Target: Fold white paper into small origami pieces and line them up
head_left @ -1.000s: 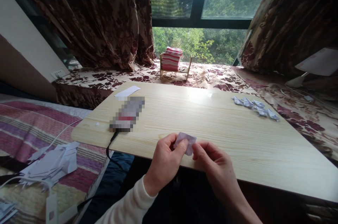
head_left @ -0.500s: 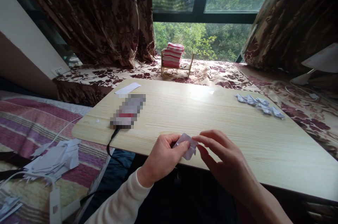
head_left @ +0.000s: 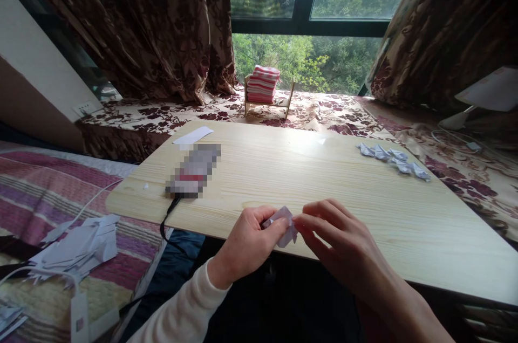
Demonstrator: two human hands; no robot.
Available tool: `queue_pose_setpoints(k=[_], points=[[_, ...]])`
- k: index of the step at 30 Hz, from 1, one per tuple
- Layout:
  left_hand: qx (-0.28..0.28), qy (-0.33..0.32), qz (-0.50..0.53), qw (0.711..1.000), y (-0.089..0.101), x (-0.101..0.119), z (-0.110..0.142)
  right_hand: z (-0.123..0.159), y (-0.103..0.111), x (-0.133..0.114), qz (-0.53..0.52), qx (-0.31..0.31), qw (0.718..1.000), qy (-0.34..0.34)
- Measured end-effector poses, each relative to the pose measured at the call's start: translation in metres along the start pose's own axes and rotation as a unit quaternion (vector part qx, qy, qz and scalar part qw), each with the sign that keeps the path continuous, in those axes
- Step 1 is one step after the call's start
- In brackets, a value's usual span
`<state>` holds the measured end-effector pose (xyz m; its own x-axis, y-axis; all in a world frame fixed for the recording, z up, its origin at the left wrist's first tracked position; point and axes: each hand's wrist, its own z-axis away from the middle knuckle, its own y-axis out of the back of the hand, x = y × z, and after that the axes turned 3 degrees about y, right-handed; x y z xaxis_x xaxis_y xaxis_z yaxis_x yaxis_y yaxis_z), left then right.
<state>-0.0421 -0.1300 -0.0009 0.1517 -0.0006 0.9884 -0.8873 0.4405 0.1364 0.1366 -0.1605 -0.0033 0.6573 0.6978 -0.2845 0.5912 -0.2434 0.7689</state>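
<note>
A small piece of folded white paper [head_left: 285, 214] is held above the near edge of the wooden table [head_left: 259, 170]. My left hand [head_left: 253, 240] pinches it, with the thumb lying across its front face. From the right, my right hand [head_left: 340, 235] grips the paper's right edge between thumb and index fingertip. Its other fingers are bent close together. The back of the paper and the left fingers behind it are hidden.
Several folded white paper pieces [head_left: 394, 158] lie at the table's right. On the left are a blurred-out device [head_left: 193, 170] with a black cord and a white paper strip [head_left: 193, 135]. Loose paper strips [head_left: 81, 248] and a power strip [head_left: 79, 316] rest on the bed.
My right thumb and index finger have closed onto the paper's right edge. The paper has turned slightly in my left hand. The whole view has shifted a little.
</note>
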Motion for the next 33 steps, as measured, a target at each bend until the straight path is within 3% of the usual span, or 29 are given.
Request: queue_pose_setpoints(k=[18,33], points=[[0.007,0.004,-0.024,1.000,-0.003,-0.006,0.003,-0.007,-0.003,-0.004,-0.095,-0.039,0.986,-0.129],[0.009,-0.026,-0.046,0.999,-0.004,-0.007,0.005,-0.018,0.006,-0.003,-0.082,-0.108,0.973,-0.185]])
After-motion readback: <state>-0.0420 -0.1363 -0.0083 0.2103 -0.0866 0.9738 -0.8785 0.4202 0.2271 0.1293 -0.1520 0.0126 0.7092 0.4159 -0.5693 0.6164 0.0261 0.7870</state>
